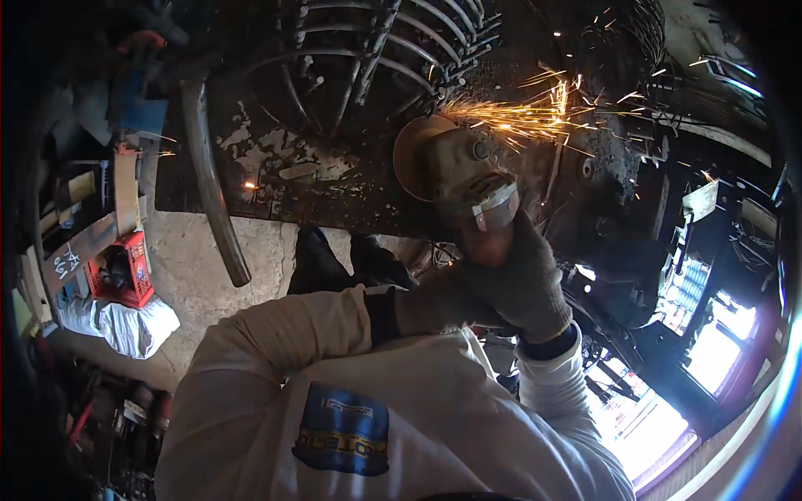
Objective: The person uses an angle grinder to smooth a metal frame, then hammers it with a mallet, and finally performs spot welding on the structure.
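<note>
Head view: I saw both gloved hands, right hand (pixel 522 284) and left hand (pixel 434 305), wrapped tight around the angle grinder (pixel 459 171); heavy, rigid, kicking—best gripped by its body, near the worktop's (pixel 276 167) front edge.

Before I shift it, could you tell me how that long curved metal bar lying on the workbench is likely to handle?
The curved metal bar looks thick and solid, so probably stiff and heavy for its size. Its round section suggests it could roll or swing on its bend if pushed. One end overhangs the workbench edge, so it may tip off. Sparks from the angle grinder land nearby; it could be hot.
</note>
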`<state>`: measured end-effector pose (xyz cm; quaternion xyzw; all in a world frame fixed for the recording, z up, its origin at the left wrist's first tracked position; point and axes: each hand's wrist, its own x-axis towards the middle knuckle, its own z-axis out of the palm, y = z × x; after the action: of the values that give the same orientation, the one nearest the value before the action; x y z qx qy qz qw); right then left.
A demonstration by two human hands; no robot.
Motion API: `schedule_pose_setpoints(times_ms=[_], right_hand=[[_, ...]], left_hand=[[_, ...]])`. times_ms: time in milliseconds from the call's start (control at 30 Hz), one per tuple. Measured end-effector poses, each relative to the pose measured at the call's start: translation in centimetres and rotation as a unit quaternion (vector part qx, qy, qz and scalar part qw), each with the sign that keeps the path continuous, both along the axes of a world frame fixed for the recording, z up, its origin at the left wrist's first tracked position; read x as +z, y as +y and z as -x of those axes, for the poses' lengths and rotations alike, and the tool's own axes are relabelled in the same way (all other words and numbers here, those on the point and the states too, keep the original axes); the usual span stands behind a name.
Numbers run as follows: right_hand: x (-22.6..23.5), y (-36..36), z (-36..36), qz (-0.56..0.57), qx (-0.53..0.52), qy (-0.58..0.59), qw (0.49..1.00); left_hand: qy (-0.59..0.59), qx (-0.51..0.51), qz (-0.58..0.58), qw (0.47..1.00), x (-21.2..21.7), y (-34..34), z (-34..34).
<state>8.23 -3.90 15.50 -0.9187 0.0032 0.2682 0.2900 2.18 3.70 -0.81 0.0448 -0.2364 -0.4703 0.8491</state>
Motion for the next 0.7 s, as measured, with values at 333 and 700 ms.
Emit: schedule_pose_setpoints(times_ms=[333,700], right_hand=[[1.4,-1.5,3.1,-0.055,-0.133,-0.043,0.989],[-1.6,-5.5,4.4,-0.165,-0.204,-0.199,0.944]], left_hand=[[-0.366,0.293,-0.386,0.795,3.2,-2.4,1.5],[-0.383,0.105,-0.666,0.631,14.4,2.6,-3.3]])
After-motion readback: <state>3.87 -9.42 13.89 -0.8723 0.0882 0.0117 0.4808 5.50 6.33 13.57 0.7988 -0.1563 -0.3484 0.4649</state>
